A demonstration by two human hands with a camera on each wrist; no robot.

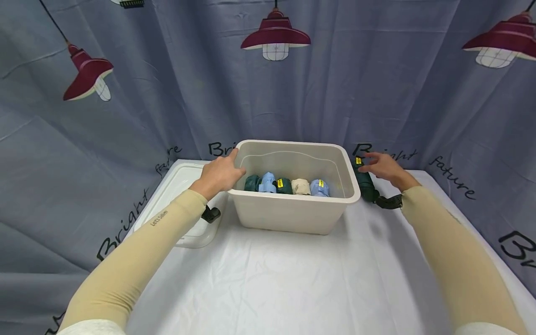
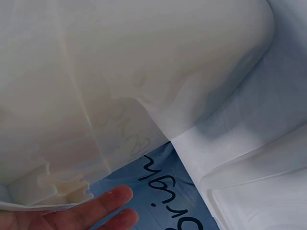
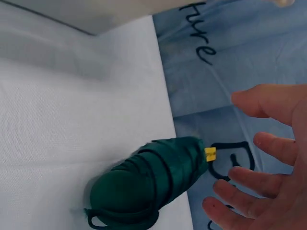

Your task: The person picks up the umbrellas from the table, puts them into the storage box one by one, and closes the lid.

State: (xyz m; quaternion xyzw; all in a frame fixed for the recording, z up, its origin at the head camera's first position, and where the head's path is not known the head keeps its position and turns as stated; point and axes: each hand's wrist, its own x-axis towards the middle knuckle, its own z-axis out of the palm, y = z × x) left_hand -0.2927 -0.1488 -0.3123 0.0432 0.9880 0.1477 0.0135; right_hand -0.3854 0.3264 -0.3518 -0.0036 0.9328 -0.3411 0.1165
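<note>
A whitish plastic storage bin (image 1: 289,214) stands upright on the table, with several rolled-up folding umbrellas in a row inside: dark green (image 1: 252,183), light blue (image 1: 267,183) and beige (image 1: 300,187) ones among them. My left hand (image 1: 222,174) rests at the bin's left rim, its fingers (image 2: 112,199) straight and reaching out below the rim in the left wrist view. To the right of the bin lies a dark green rolled umbrella (image 3: 153,175) with a small yellow tag. My right hand (image 1: 387,168) hovers by its tagged end, fingers (image 3: 268,148) spread and apart from it.
The bin's white lid (image 1: 201,235) lies flat to the left of the bin, partly beneath my left arm. A white cloth covers the table (image 1: 293,279). Behind hangs a grey-blue curtain (image 1: 326,93) with printed lamps and lettering.
</note>
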